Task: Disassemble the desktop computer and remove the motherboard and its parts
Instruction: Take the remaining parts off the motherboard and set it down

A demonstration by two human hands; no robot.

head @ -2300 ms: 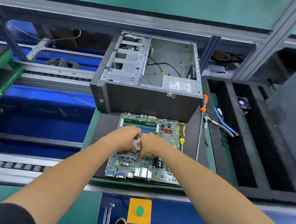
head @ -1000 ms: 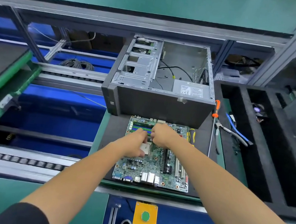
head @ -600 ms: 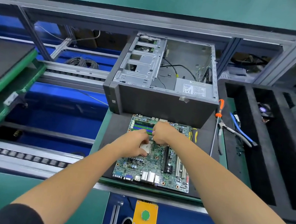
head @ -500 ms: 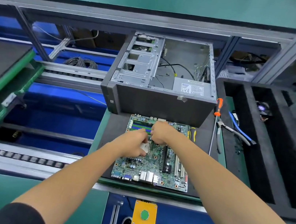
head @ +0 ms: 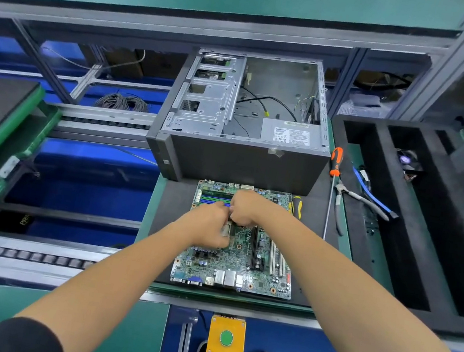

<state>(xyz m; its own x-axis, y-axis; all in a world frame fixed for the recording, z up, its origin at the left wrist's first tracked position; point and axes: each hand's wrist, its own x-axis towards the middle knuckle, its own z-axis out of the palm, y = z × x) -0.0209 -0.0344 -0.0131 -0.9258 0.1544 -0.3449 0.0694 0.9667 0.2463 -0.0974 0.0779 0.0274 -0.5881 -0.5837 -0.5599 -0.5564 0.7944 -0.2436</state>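
The motherboard (head: 239,249) lies flat on the black mat (head: 171,212), before the emptied case (head: 239,159); left hand (head: 209,226) and right hand (head: 245,208) curl at the CPU socket (head: 226,230), their grasp indiscernible; a slip might bend socket pins.

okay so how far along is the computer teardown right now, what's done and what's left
Done: the motherboard is out, lying flat on the black mat in front of the opened case. In hand: both hands, left hand and right hand, work at the socket area; what they grip is hidden. Left: the memory sticks and other board parts remain mounted.
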